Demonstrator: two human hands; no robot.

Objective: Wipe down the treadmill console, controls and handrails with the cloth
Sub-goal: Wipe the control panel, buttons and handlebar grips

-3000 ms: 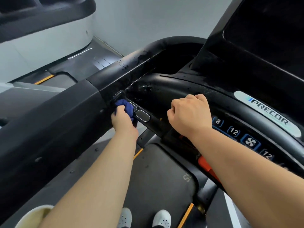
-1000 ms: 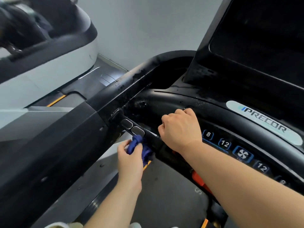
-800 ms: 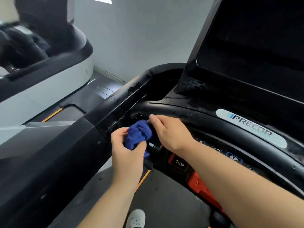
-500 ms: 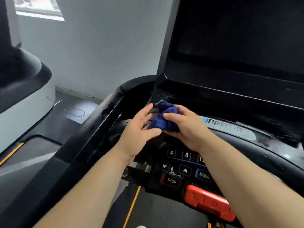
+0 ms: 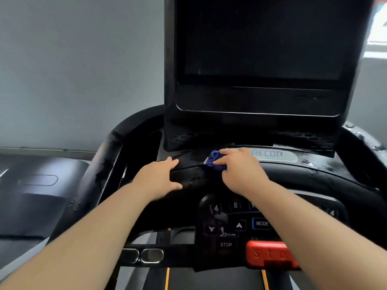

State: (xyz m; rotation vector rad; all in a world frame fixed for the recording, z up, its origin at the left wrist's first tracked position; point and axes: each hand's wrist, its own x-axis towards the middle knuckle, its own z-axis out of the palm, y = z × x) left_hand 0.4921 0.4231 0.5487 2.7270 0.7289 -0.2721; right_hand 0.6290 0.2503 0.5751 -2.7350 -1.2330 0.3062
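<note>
Views: one, head-worn, wide-angle.
Standpoint: on the treadmill, behind the console, above the forearms.
Facing: forward and slightly down, square onto the screen, which fills the upper middle.
Nearness: close; the console's controls lie within arm's reach, the grey wall just behind the console.
Edges: the belt at the bottom below the console; straight lines bow toward the frame's sides.
Shared field: none, a single view.

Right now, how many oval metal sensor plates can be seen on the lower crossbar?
2: the left plate, partly hidden by the left forearm, and the right plate beside it. More may be hidden under the arms.
</note>
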